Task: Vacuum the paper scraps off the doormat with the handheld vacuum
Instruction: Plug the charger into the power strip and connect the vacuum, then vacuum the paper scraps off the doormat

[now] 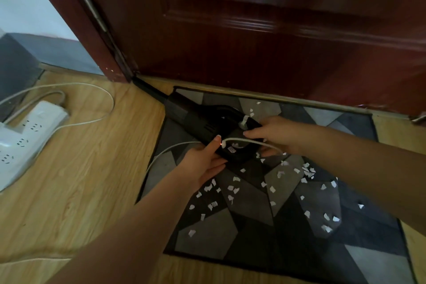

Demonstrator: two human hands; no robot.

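A black handheld vacuum (202, 120) lies on the far left part of the grey patterned doormat (253, 226), its long nozzle pointing toward the door frame corner. A white cable (249, 140) runs across its rear end, where a small red light glows. My left hand (205, 163) holds the vacuum's rear from the left, thumb beside the light. My right hand (274, 136) grips the rear end and the cable from the right. Several white paper scraps (232, 189) lie scattered over the middle and right of the mat.
A dark red door (253, 30) stands shut just behind the mat. On the wooden floor (92, 168) to the left lie a white power strip (25, 136) and a looping white cord (96, 92). A dark box (13, 71) stands at the far left.
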